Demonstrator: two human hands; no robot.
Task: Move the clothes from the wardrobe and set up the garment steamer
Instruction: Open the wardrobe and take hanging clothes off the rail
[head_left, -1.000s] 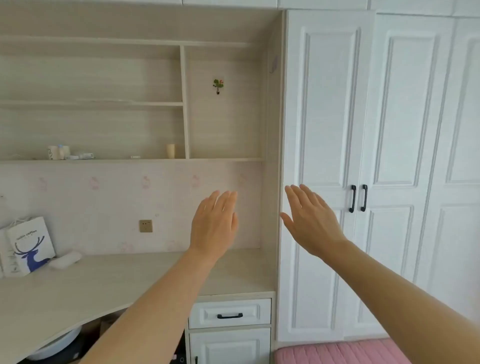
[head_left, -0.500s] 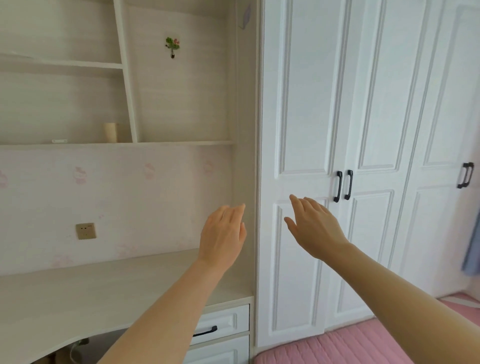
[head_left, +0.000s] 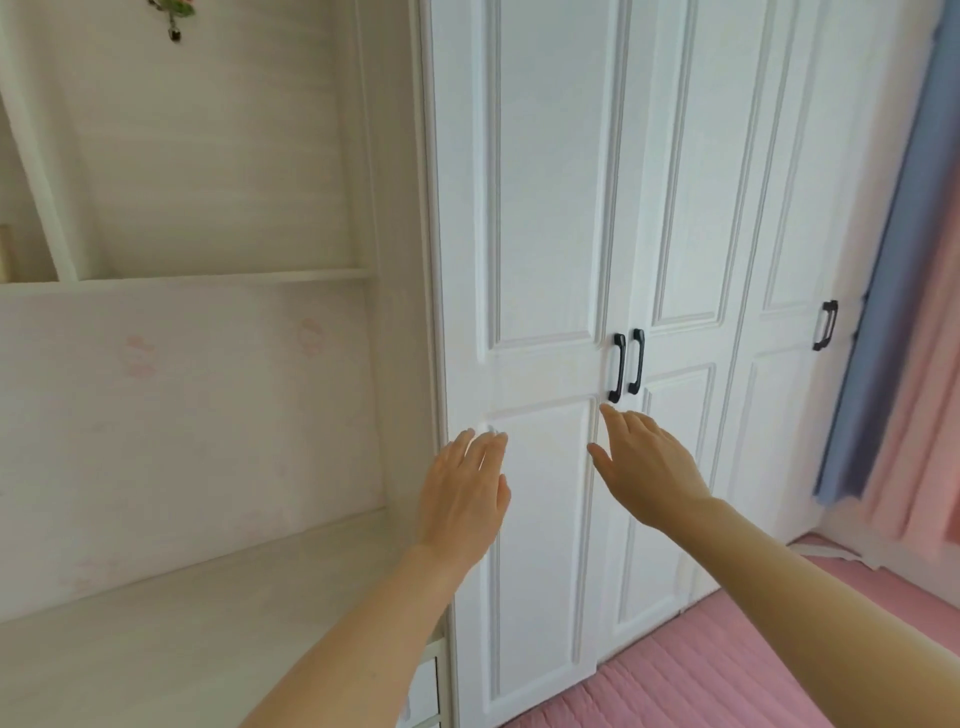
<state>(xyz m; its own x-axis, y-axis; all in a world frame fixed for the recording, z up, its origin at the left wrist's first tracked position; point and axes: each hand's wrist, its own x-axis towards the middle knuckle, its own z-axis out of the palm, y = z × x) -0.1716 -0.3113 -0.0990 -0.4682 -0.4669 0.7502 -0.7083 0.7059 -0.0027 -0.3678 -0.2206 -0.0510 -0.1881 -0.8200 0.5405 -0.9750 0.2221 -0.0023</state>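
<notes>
Wardrobe (head_left: 545, 208) is seen shut, filling centre and right of frame; clothes are presumably behind the doors, none visible. No garment steamer is seen anywhere in view.

Both hands are raised in front of the doors, empty, nothing gripped. Left hand (head_left: 462, 499) is held at lower centre, fingers extended and close together, tips over the lower panel of the left door. Right hand (head_left: 644, 467) is held just right of it, fingers extended and slightly spread, thumb out to the left. Contact with the door surface can't be confirmed for either hand.

Key relation: the paired black handles sit at the door seam, centre of frame. Left handle (head_left: 618, 369) lies directly above the right hand's index fingertip, very near, apparently not touching. Right handle (head_left: 636, 361) is just beside it. Both handles run vertically, so a grasp is judged to need the fingers wrapped around from the side.

Right hand is clearly the nearer one; left hand is offset down and to the left of the handles. A third handle (head_left: 825, 325) is seen far right, well apart from both hands, next to the blue curtain (head_left: 883, 291).

Step is judged as door opening, not yet started. Task is at its very beginning.
</notes>
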